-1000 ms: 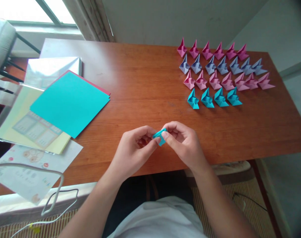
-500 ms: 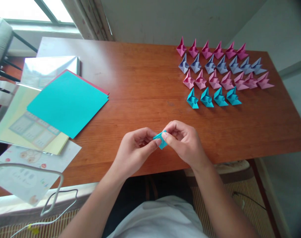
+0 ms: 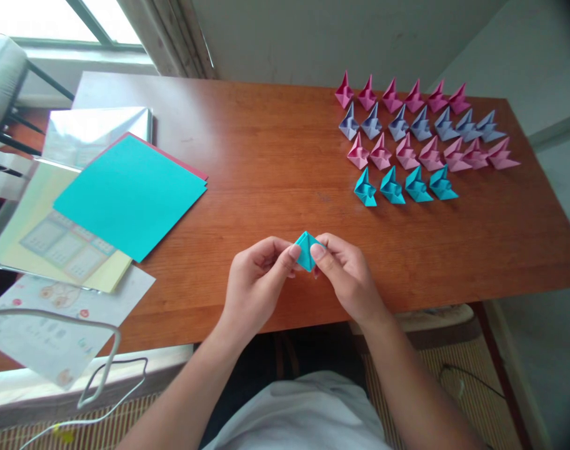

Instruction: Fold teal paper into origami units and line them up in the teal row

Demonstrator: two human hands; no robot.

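A small folded turquoise paper point(image 3: 306, 252) is held up over the front of the table, its diamond-shaped face turned toward me with a crease down the middle. My left hand point(image 3: 259, 275) pinches its left corner between thumb and fingers. On the opposite corner, my right hand point(image 3: 345, 272) grips with the thumb on top; its fingertips are partly hidden behind the paper. Beyond my hands, to the right, several folded turquoise origami pieces point(image 3: 392, 186) stand in a row.
Behind these are rows of light pink point(image 3: 407, 152), lavender point(image 3: 399, 123) and magenta origami pieces point(image 3: 392, 95). Turquoise paper sheets point(image 3: 130, 194) lie at left over a yellow packet point(image 3: 102, 275) and a clear-wrapped pack point(image 3: 97, 128). A printed white sheet point(image 3: 120, 294) overhangs the front edge.
The folded paper has been turned from an edge-on tilt to show its flat diamond face. Both hands have shifted their pinch to its side corners.
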